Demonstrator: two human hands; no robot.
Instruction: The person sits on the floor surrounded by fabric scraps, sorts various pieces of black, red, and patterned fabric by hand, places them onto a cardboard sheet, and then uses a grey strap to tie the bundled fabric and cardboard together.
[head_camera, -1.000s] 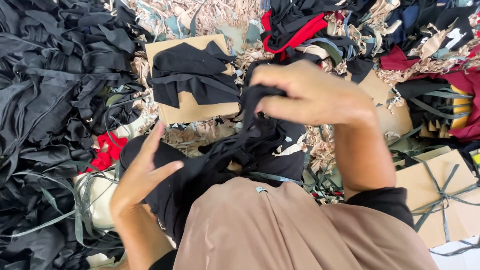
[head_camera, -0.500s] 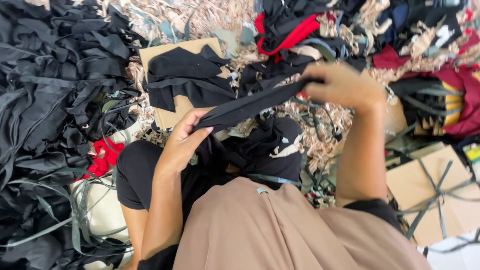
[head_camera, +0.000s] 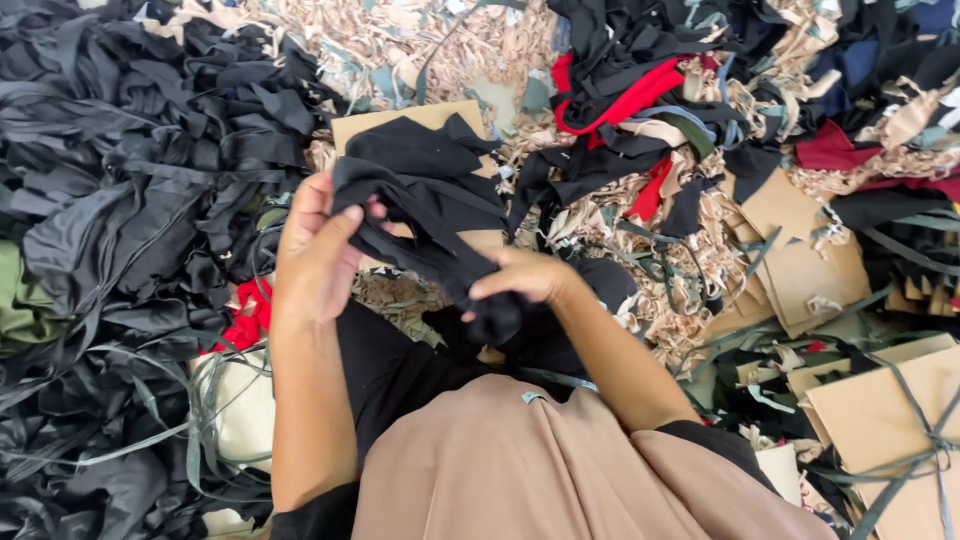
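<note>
Above the tan lap (head_camera: 520, 470), in the head view: left hand (head_camera: 318, 250) closed on the upper end of a black fabric strip (head_camera: 420, 235), thumb and fingers pinching it; right hand (head_camera: 525, 278) closed on the lower end, where the cloth bunches into a dark wad just over the lap. Strip pulled in a slack diagonal between the two hands, twisted rather than flat. Judged from this, handling of the piece midway: gripped at both ends and partly stretched, not yet smoothed, folded or laid down anywhere.

Beyond the strip, a cardboard sheet (head_camera: 440, 118) with more black pieces (head_camera: 420, 155) lying loosely on top, touching the near end of the strip in the picture; whether truly touching, cannot tell. Left of the lap, a large heap of black scraps (head_camera: 130, 180), with a small red scrap (head_camera: 245, 320) and a pale bag (head_camera: 240, 410) wrapped by grey-green straps at its foot. Past the cardboard, a bed of beige shreds (head_camera: 400, 40). Right of and beyond the lap, a red band (head_camera: 625, 100) among dark cloth, then more cardboard pieces (head_camera: 800, 270) and a tied bundle of them (head_camera: 890, 420) near the lower corner.

In the way: clutter on every side of the lap, loose straps and shreds close under the hands, liable to snag the dangling cloth; bare room only on the cardboard sheet's edges.
</note>
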